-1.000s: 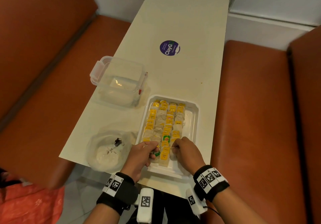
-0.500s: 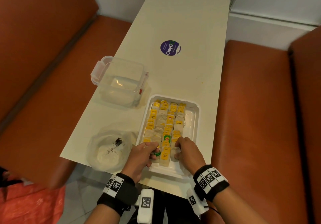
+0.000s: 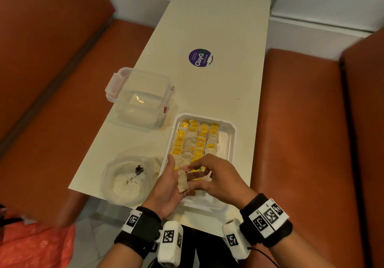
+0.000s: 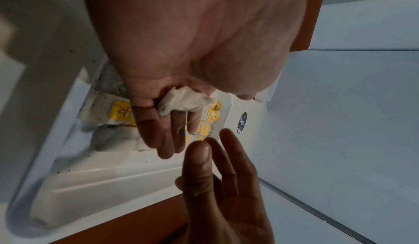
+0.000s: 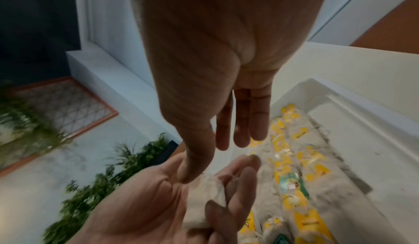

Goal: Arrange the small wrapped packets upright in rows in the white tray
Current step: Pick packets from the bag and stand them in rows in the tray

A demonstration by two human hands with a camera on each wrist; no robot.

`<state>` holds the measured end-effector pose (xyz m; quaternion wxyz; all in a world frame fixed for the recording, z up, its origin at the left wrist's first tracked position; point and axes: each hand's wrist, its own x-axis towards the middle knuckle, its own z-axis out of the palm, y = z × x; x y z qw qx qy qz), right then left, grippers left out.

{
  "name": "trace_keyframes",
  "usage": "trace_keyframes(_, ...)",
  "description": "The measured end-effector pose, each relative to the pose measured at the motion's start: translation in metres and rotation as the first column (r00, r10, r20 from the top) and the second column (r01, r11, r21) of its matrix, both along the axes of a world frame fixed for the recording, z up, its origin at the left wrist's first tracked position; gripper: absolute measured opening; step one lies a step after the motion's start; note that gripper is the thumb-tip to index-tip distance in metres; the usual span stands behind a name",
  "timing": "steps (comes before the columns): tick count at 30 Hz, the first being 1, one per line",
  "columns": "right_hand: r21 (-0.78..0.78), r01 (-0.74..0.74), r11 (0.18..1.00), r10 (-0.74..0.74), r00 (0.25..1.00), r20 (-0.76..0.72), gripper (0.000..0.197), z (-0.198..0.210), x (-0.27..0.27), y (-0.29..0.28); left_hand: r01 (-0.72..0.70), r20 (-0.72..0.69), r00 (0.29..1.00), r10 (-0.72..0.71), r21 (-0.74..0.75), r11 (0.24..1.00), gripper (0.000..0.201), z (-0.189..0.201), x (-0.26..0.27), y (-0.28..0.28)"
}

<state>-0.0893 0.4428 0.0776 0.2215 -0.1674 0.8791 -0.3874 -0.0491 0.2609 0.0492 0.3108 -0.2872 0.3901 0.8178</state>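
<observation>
The white tray [image 3: 232,143] lies at the table's near end, with rows of yellow-tagged wrapped packets [image 3: 197,138] standing along its left and middle. Just above the tray's near end my left hand [image 3: 164,186] is turned palm up. A loose, crumpled packet [image 3: 182,183] lies across its fingers, which curl round it [image 4: 183,101]. Its string hangs free. My right hand [image 3: 220,176] hovers over the left, fingers fairly straight, with the thumb tip down near the packet [image 5: 204,194]. It grips nothing.
A clear lidded container [image 3: 139,93] stands left of the tray. A plastic bag [image 3: 128,180] with white contents sits at the near left corner. A purple sticker [image 3: 201,57] marks the table farther out. Orange benches [image 3: 301,122] flank the narrow table.
Both hands have lifted off the packets at the tray's near end. The left hand has turned palm up with one packet in it, and the right hand has come over it.
</observation>
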Motion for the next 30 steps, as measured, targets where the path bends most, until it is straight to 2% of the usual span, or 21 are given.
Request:
trace_keyframes(2,0.016,-0.056,0.998,0.056,0.998,-0.021,0.05,0.004,0.0,-0.006,0.008,-0.026,1.0,-0.007,0.065,0.998,0.099,0.002,0.0,0.002)
trace_keyframes(4,0.04,-0.077,0.996,0.077,0.997,-0.006,0.047,0.005,-0.001,-0.009,0.032,-0.057,0.998,-0.028,0.083,0.996,0.097,0.007,0.0,0.006)
trace_keyframes(8,0.007,-0.037,0.999,0.037,0.999,0.01,0.014,0.006,-0.004,-0.011,0.088,-0.089,0.993,-0.083,0.044,0.995,0.094,0.01,0.002,0.007)
trace_keyframes(10,-0.04,-0.003,0.999,0.006,0.998,0.062,0.01,0.006,-0.005,-0.008,0.09,-0.086,0.992,-0.09,0.0,0.996,0.08,0.007,0.004,0.007)
trace_keyframes(12,-0.103,0.029,0.994,-0.019,0.995,0.101,0.013,0.004,-0.008,-0.003,0.069,-0.085,0.994,-0.073,-0.053,0.996,0.053,0.003,0.007,0.005)
trace_keyframes(14,-0.151,0.051,0.987,-0.034,0.993,0.113,0.016,0.002,-0.01,0.005,0.051,-0.095,0.994,-0.059,-0.083,0.995,0.035,0.0,0.011,0.003)
trace_keyframes(18,-0.195,0.034,0.98,-0.007,0.99,0.14,0.014,0.001,-0.011,0.018,0.06,-0.146,0.986,-0.078,-0.121,0.991,0.028,-0.004,0.018,-0.001)
trace_keyframes(20,-0.2,0.038,0.979,0.001,0.981,0.194,0.023,0.002,-0.01,0.024,0.067,-0.155,0.983,-0.1,-0.206,0.976,0.03,-0.006,0.02,0.001)
trace_keyframes(21,-0.211,0.052,0.976,0.003,0.967,0.254,0.033,0.002,-0.009,0.027,0.058,-0.152,0.984,-0.098,-0.249,0.967,0.029,-0.007,0.02,0.003)
trace_keyframes(23,-0.266,0.083,0.96,0.034,0.913,0.406,0.057,0.003,-0.005,0.032,0.02,-0.145,0.987,-0.067,-0.306,0.952,0.026,-0.01,0.019,0.006)
trace_keyframes(25,-0.297,0.128,0.946,0.034,0.874,0.485,0.067,-0.001,-0.001,0.032,-0.003,-0.144,0.988,-0.047,-0.329,0.944,0.028,-0.013,0.019,0.008)
trace_keyframes(26,-0.284,0.157,0.946,-0.001,0.876,0.482,0.064,-0.004,0.0,0.032,0.005,-0.144,0.988,-0.057,-0.343,0.939,0.028,-0.014,0.019,0.009)
trace_keyframes(30,-0.164,0.256,0.953,-0.175,0.903,0.393,0.025,-0.022,0.002,0.031,0.094,-0.13,0.976,-0.173,-0.465,0.88,0.022,-0.018,0.021,0.013)
